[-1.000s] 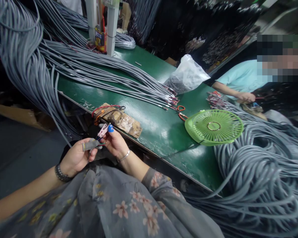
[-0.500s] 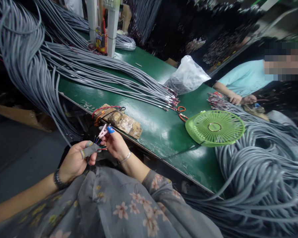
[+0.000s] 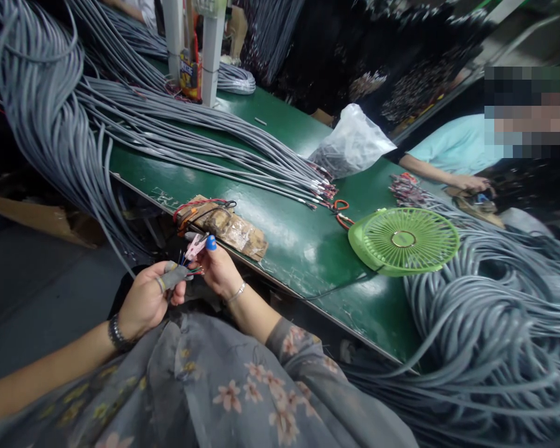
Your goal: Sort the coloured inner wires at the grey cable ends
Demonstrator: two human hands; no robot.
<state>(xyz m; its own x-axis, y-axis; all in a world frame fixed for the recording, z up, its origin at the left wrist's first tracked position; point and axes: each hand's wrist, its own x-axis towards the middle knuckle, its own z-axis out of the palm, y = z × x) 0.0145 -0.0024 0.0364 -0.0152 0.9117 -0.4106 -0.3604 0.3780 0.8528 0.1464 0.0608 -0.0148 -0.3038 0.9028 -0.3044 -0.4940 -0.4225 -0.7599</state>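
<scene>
My left hand [image 3: 150, 300], with grey coverings on its thumb and a finger, is closed on the end of a grey cable. Thin coloured wires [image 3: 196, 271] fan out from its fingertips. Close beside it, my right hand [image 3: 221, 272] pinches a pale pink clip [image 3: 195, 247] that looks like a clothespin. A blue cover [image 3: 211, 242] sits on the right thumb. The clip's jaws are near the wires; whether they touch is too small to tell. Just beyond the hands, a taped wooden block [image 3: 236, 230] with red and black wires lies at the table edge.
Bundled grey cables [image 3: 205, 124] cross the green table [image 3: 298, 249]. A green fan [image 3: 404, 239] stands right of centre, before a heap of grey cable [image 3: 494, 330]. Behind are a clear plastic bag [image 3: 352, 143] and white posts [image 3: 210, 62]. A co-worker's hand [image 3: 471, 182] is at the right.
My hands have shifted slightly, the left one a little up and right, and the pink clip has turned a little. The co-worker's hands have moved at the far right.
</scene>
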